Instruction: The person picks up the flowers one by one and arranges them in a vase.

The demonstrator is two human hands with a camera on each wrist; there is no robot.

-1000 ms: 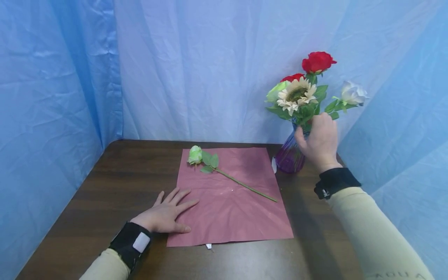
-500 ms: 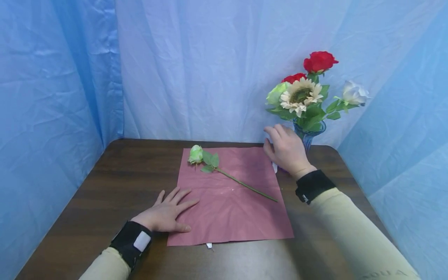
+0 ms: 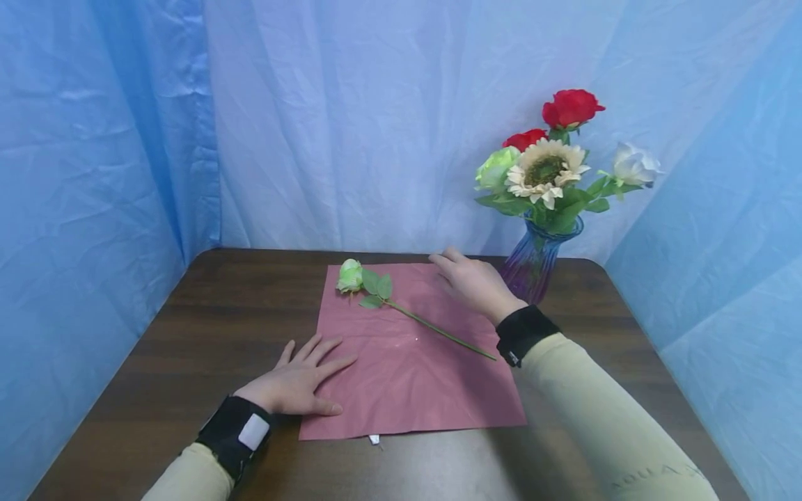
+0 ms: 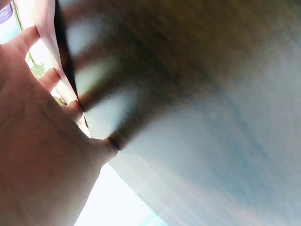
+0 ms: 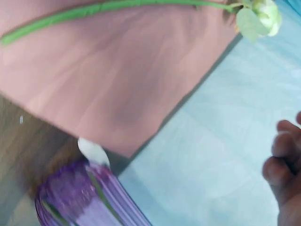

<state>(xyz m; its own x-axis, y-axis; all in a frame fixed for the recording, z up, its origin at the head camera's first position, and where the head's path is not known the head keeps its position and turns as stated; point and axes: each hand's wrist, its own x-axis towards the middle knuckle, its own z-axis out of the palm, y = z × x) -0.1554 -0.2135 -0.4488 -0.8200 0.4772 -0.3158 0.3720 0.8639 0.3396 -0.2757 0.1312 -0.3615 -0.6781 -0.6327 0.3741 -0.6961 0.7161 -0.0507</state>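
A sheet of pink wrapping paper (image 3: 413, 390) lies flat on the dark wooden table. Across its upper part a pale green rose (image 3: 349, 277) lies on its side, bloom at the left and stem slanting down to the right. My left hand (image 3: 291, 384) rests with spread fingers on the paper's lower left edge. Over the paper's upper right is my right hand (image 3: 477, 284), its fingers loosely bent and nothing in them. In the right wrist view the fingertips (image 5: 284, 143) show at the right edge, apart from the rose stem (image 5: 103, 7).
A blue-purple glass vase (image 3: 532, 263) stands behind the paper's right side. It holds a cream sunflower (image 3: 545, 172), red roses (image 3: 571, 108), a green rose (image 3: 496, 167) and a white rose (image 3: 634, 165). A white scrap (image 3: 374, 439) pokes out under the paper's front edge. Blue curtains (image 3: 351, 125) surround the table.
My right hand has left the flowers in the vase and moved left and down, over the paper's upper right corner. The left hand and the rose on the paper stay put.
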